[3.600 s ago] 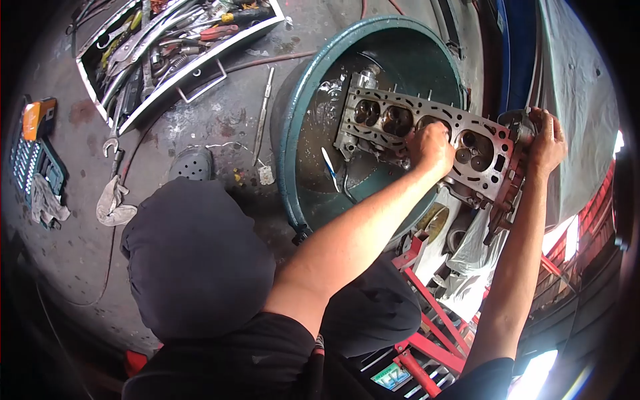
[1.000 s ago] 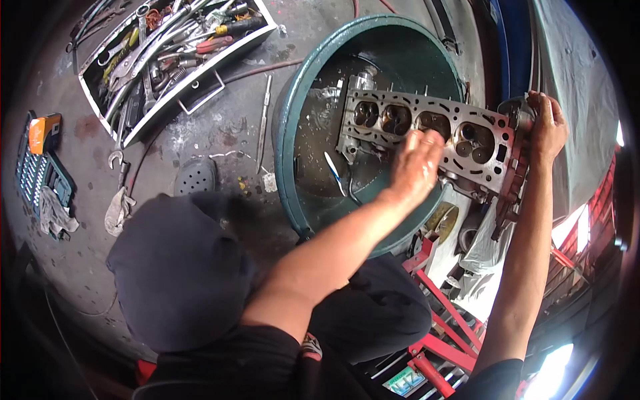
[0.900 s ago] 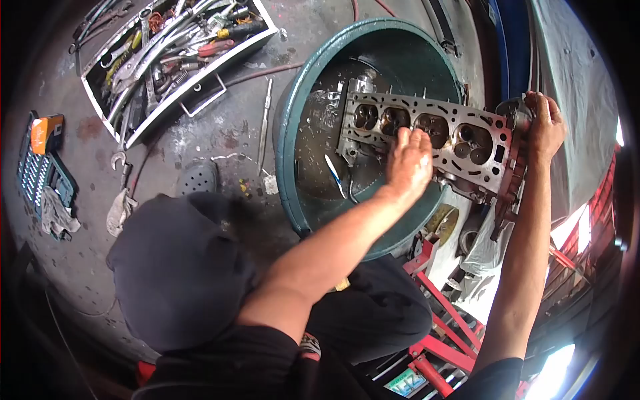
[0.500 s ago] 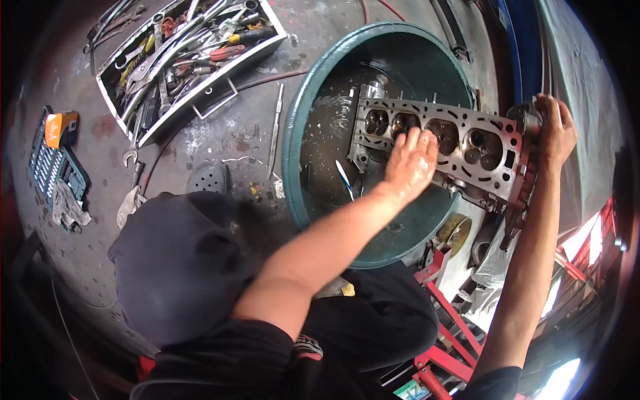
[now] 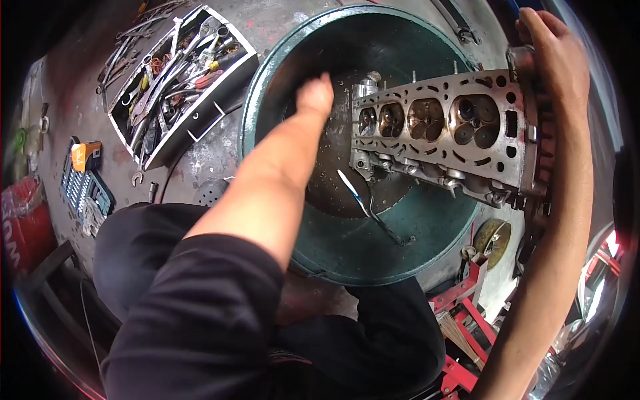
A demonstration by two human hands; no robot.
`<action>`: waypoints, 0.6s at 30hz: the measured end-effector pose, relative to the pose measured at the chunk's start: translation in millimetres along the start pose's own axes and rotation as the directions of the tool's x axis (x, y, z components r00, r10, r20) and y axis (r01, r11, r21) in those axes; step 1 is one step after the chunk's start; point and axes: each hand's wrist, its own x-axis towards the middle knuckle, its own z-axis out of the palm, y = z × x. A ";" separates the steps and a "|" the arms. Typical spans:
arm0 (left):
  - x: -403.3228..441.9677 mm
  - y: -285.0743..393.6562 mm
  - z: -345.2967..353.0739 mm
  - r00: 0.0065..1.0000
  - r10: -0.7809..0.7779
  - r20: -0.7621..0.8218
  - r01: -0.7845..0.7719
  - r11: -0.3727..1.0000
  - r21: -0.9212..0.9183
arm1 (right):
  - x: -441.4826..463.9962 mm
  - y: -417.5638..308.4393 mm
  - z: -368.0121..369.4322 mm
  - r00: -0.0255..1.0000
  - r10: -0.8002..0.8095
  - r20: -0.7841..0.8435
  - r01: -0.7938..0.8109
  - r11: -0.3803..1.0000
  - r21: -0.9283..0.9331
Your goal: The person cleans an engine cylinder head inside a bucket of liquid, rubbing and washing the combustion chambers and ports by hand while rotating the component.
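Note:
A metal cylinder head [image 5: 440,127] with its chambers facing up lies slanted across the right part of a round green tub [image 5: 260,87]. At its right end my right hand [image 5: 557,57] grips the edge, fingers bent over the dark end part. My left hand [image 5: 315,97] is over the left part of the tub, apart from the cylinder head; motion blurs its fingers, and whether it holds anything cannot be made out. Shallow murky liquid covers the tub's bottom. A white and blue brush [image 5: 353,190] and a dark curved tool [image 5: 388,228] lie below the cylinder head.
On the floor at the upper left stands an open drawer [image 5: 220,123] full of wrenches and pliers. Further left are a socket case [image 5: 83,193], an orange box [image 5: 85,156] and a grey glove [image 5: 92,217]. A red metal frame [image 5: 463,300] is at the lower right.
My left hand has moved off the cylinder head to the left, over the tub's liquid. My right hand stays at the right end. The view has shifted, and the cylinder head looks larger.

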 end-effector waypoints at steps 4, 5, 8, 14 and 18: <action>-48.5 36.6 41.6 0.997 -0.066 0.033 0.066 0.998 -0.006 | -37.7 -57.5 -2.5 0.969 -0.110 -0.222 0.105 0.994 -0.032; -50.8 43.4 52.8 0.986 -0.168 0.015 0.169 0.978 -0.121 | -37.8 -57.7 0.0 0.951 -0.119 -0.284 0.111 0.993 -0.044; -61.1 68.0 31.7 0.935 -0.343 0.093 0.256 0.467 -0.846 | 4.9 1.8 -5.0 0.998 0.025 0.065 -0.019 0.995 -0.096; -160.7 131.7 -45.4 0.940 0.006 -0.340 -0.272 0.614 -0.741 | 2.3 13.2 2.3 1.000 0.023 -0.005 -0.023 0.999 0.046; -148.0 128.8 -41.7 0.997 -0.007 -0.081 -0.052 0.708 -0.704 | 2.5 6.5 -2.2 0.995 0.100 -0.005 -0.100 0.995 0.026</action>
